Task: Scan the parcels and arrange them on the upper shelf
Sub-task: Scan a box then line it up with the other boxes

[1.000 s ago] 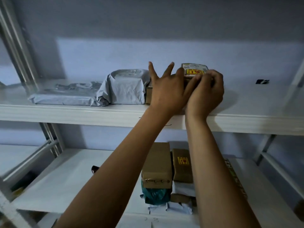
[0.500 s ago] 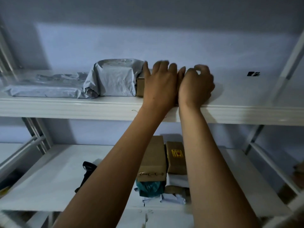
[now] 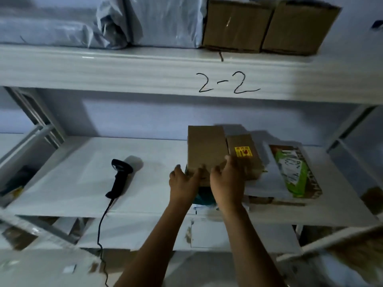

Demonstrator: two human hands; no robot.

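Upper shelf (image 3: pixel 124 67) runs across the top of the view, "2-2" handwritten on its front edge. On it, left to right: a flat grey poly mailer (image 3: pixel 41 32), a bulkier grey mailer (image 3: pixel 161 21), then two brown cardboard boxes (image 3: pixel 234 23) (image 3: pixel 294 25) side by side, touching, near the front edge.

Lower shelf (image 3: pixel 83 172) carries a pile of parcels right of centre. Topmost is a plain cardboard box (image 3: pixel 207 148). Both hands grip its near end, the left hand (image 3: pixel 182 183) at the near-left corner and the right hand (image 3: pixel 226 183) at the near-right, fingers curled onto the top face. Some motion blur here.

Just right of it, touching, sits a smaller box with a yellow label (image 3: pixel 240 141). Further right lies a green-printed parcel (image 3: pixel 294 172) on white mailers. A teal parcel (image 3: pixel 204 196) shows beneath the held box, between the wrists.

Black barcode scanner (image 3: pixel 120 175) lies well left of the pile, its cable (image 3: pixel 101 224) dropping over the shelf's front edge.
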